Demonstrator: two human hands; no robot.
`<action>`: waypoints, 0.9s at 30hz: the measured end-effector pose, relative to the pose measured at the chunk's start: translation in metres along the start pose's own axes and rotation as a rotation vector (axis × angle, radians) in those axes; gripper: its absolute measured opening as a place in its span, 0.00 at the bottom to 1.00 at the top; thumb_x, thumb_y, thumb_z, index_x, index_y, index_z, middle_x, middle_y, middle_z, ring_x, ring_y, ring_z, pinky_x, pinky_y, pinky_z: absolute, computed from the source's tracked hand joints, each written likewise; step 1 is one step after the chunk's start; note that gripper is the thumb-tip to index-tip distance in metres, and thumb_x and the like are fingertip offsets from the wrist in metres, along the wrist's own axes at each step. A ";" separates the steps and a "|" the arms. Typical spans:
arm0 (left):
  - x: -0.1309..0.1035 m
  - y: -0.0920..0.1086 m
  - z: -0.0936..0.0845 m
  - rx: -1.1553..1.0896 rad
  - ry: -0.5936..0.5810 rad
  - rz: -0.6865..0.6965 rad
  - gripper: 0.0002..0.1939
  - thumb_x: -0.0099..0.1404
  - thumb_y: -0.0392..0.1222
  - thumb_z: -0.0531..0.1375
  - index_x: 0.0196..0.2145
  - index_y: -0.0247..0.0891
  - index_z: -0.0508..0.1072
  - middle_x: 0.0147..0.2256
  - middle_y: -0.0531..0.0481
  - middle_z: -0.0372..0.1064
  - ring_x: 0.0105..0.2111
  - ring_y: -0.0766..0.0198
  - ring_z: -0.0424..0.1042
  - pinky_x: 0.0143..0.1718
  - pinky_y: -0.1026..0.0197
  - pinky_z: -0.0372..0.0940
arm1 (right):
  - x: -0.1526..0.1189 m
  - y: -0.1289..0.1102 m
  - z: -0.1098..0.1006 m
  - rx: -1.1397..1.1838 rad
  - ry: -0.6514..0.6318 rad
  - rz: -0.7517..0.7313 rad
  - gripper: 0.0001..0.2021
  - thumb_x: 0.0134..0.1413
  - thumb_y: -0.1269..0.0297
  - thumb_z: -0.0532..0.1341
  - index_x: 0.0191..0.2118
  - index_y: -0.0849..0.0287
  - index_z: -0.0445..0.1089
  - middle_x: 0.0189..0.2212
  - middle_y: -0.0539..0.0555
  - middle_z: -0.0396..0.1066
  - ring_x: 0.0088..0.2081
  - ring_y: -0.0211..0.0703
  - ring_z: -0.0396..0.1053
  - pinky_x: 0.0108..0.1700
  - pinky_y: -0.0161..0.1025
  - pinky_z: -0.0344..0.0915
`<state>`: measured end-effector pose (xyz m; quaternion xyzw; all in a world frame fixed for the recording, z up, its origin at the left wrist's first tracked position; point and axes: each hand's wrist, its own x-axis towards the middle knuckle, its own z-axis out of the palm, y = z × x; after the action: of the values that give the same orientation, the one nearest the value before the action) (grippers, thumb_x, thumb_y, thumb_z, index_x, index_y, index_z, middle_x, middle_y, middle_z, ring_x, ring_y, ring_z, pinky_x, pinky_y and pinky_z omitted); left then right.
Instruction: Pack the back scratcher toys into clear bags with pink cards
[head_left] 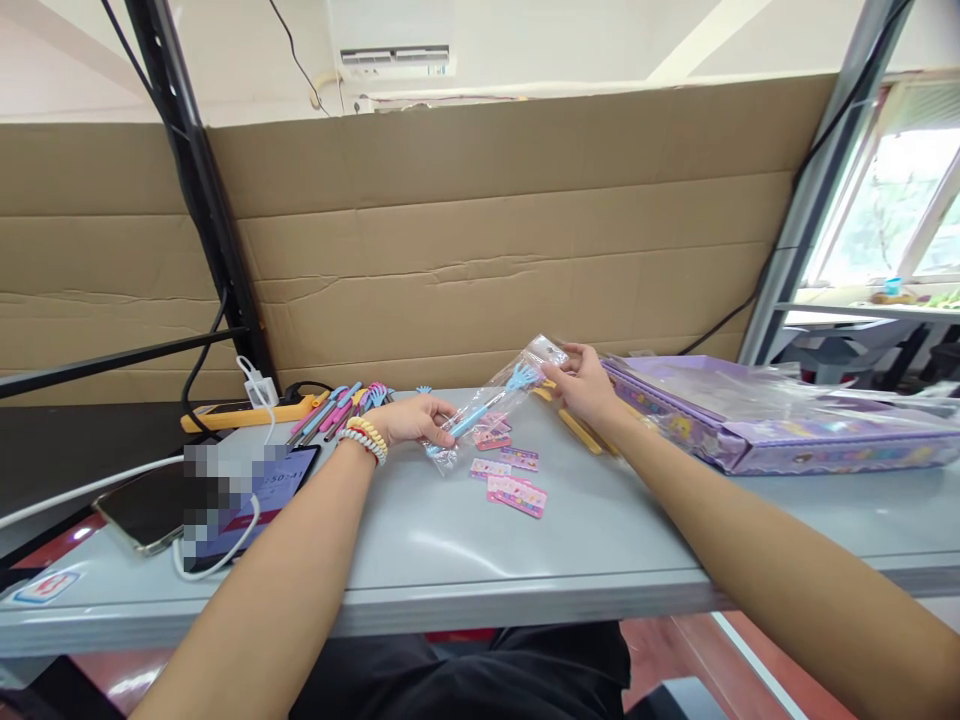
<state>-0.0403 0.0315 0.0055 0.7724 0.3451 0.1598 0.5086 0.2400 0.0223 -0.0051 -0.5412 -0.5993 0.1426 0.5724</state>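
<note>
A blue back scratcher with a hand-shaped head (519,376) lies inside a clear plastic bag (501,388), tilted up to the right over the table. My left hand (421,420), with beaded bands at the wrist, pinches the lower end of the bag around the handle. At the bag's upper end, my right hand (583,388) grips the edge near the scratcher's head. Below the bag, several pink and purple printed cards (517,495) lie scattered. Yellow sticks (579,432), partly hidden by my right arm, rest on the table.
Left of my left hand is a pile of coloured back scratchers (330,412). A yellow power strip (247,415), phone (150,505) and tablet (281,490) with white cables sit further left. A purple box (750,455) with plastic bags stands right; cardboard (487,240) closes the back.
</note>
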 end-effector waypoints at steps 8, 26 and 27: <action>0.000 0.003 0.001 0.077 0.273 0.051 0.19 0.44 0.40 0.66 0.36 0.34 0.73 0.26 0.51 0.71 0.26 0.66 0.68 0.25 0.65 0.61 | -0.001 -0.002 -0.003 -0.207 0.017 -0.046 0.21 0.50 0.55 0.57 0.48 0.61 0.61 0.29 0.52 0.70 0.30 0.41 0.67 0.33 0.38 0.61; 0.011 -0.003 0.004 0.824 0.776 0.131 0.16 0.57 0.36 0.57 0.44 0.38 0.73 0.33 0.47 0.74 0.33 0.59 0.70 0.36 0.61 0.61 | -0.033 -0.004 0.049 -0.764 -0.517 -0.198 0.29 0.57 0.44 0.46 0.51 0.63 0.67 0.44 0.65 0.69 0.48 0.56 0.64 0.43 0.43 0.59; 0.011 -0.003 0.004 0.828 0.762 0.131 0.16 0.57 0.36 0.57 0.44 0.38 0.73 0.33 0.47 0.74 0.33 0.59 0.70 0.36 0.61 0.61 | -0.034 -0.005 0.051 -0.794 -0.532 -0.215 0.27 0.58 0.46 0.47 0.48 0.62 0.68 0.44 0.65 0.69 0.49 0.56 0.64 0.44 0.43 0.58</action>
<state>-0.0311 0.0378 -0.0003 0.8151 0.4894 0.3098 -0.0084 0.1866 0.0158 -0.0343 -0.5973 -0.7854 -0.0235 0.1604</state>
